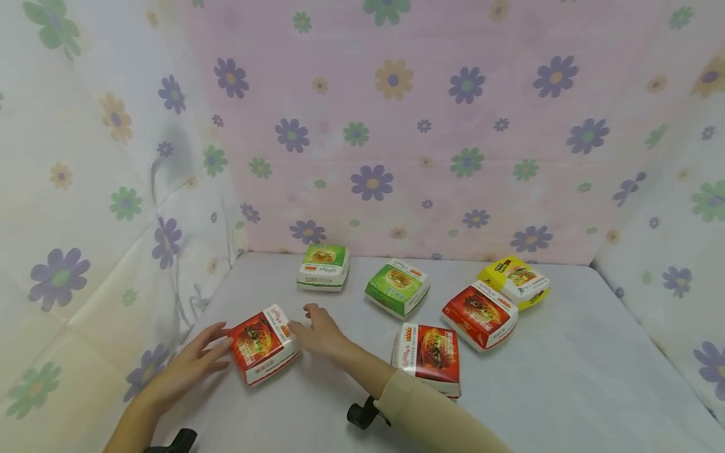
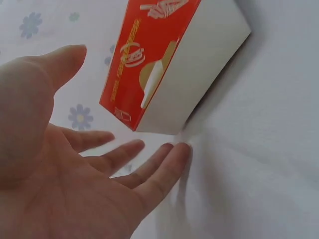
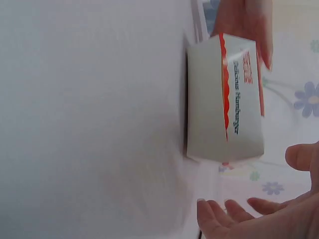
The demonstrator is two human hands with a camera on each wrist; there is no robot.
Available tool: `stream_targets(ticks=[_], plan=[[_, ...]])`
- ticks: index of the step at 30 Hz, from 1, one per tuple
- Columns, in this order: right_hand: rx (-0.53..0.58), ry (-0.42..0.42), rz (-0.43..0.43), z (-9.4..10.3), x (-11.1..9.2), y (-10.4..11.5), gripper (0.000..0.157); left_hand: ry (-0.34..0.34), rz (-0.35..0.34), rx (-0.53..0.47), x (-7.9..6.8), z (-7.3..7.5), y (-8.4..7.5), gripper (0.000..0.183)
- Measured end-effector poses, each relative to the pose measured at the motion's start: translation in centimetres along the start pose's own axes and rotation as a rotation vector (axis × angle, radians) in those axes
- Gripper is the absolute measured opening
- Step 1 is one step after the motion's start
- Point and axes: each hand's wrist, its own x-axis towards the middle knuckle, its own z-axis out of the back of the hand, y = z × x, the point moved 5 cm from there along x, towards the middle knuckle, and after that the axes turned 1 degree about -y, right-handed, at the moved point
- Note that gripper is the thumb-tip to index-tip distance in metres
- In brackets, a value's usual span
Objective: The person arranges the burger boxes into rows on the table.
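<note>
A red and white hamburger box (image 1: 260, 346) sits on the table at the left, between the two hands. My left hand (image 1: 187, 371) is at its left side, fingers spread; in the left wrist view the fingertips (image 2: 177, 154) are close to the box's lower corner, and the palm is bare. On the other side, my right hand (image 1: 323, 333) reaches in by the box's right edge. The right wrist view shows the white side of the box (image 3: 207, 104) with a gap between it and the loosely extended fingers (image 3: 214, 214). Neither hand grips anything.
Another red box (image 1: 433, 358) lies beyond the right forearm, with a third red box (image 1: 481, 314) touching or close to a yellow box (image 1: 515, 280). Two green boxes (image 1: 399, 286) (image 1: 323, 267) stand toward the back. Flowered cloth (image 1: 368, 126) hangs behind the white table (image 1: 566, 377).
</note>
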Motion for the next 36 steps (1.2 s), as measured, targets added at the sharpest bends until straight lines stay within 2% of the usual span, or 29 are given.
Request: stream_targets(ticks=[3, 6, 11, 15, 21, 27, 33, 36], plan=[[0.017, 0.008, -0.022, -0.1, 1.1, 0.0, 0.060, 0.014, 0.026, 0.000, -0.7, -0.5, 0.1, 0.078], [0.055, 0.026, -0.043, -0.3, 1.9, -0.1, 0.058, 0.031, 0.016, 0.001, -0.9, -1.1, -0.1, 0.080], [0.099, 0.064, -0.057, -0.6, 2.6, -0.5, 0.056, 0.021, 0.028, 0.069, -0.5, -1.9, -0.3, 0.089], [0.092, 0.100, -0.048, -0.8, 2.8, -0.7, 0.057, 0.010, 0.045, 0.110, -0.2, -2.3, -0.5, 0.093], [0.070, 0.124, -0.026, -0.9, 2.9, -1.1, 0.057, 0.026, 0.043, 0.112, 0.1, -2.5, -0.9, 0.098], [0.074, 0.129, -0.019, -0.6, 2.7, -1.5, 0.059, 0.072, 0.033, 0.095, 0.4, -2.4, -0.6, 0.094], [0.080, 0.121, -0.035, -0.9, 2.5, -1.6, 0.059, 0.114, 0.026, 0.044, 0.1, -2.0, -0.2, 0.081], [0.064, 0.109, -0.032, -0.6, 2.5, -2.0, 0.059, 0.140, 0.001, 0.040, 0.5, -2.0, -0.2, 0.075]])
